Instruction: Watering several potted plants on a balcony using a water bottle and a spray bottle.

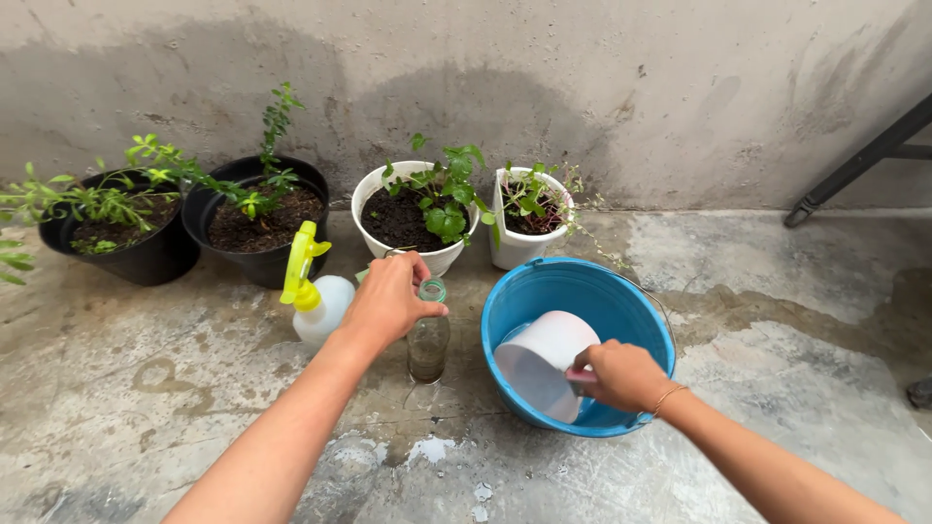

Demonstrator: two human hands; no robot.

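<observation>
Glass bottle (428, 342) upright on wet floor, your left hand (390, 299) pinching its neck; right hand (621, 375) gripping white scoop (544, 361) inside blue bucket (621, 301). Narrow mouth: water could spill, bottle tip

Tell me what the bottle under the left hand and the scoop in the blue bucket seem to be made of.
Bottle: looks like clear glass, perhaps plastic; see-through, with a greenish rim. Scoop, held by the right hand: probably matte white plastic, smooth and opaque. Bucket: glossy blue plastic, by its sheen. The left hand grips the bottle's neck.
</observation>
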